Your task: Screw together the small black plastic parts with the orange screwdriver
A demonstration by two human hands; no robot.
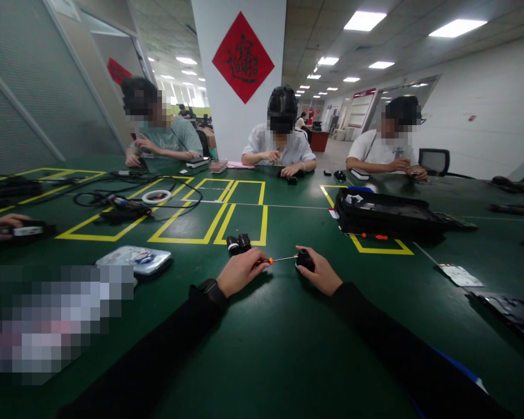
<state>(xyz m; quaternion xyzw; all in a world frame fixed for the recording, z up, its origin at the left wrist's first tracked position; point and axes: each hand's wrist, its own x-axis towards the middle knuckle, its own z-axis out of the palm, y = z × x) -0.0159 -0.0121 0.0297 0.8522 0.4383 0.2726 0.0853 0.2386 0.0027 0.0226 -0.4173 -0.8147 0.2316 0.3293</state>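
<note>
My left hand (243, 272) is closed around the handle of a screwdriver (283, 259) with an orange and black grip. Its thin metal shaft points right, and the tip meets a small black cylindrical part (305, 259). That part is gripped in the fingers of my right hand (321, 272), just above the green table; what the tip touches on it is too small to make out. Right behind my left hand lie two black cylindrical pieces (239, 244), one with a white band.
Left of my arm lies a silver tin case (134, 259). Cables and a white tape ring (156, 196) sit farther back. Stacked black trays (382, 212) stand at right, with an orange-handled tool (375, 237) before them. Several people sit around the green table (253, 349).
</note>
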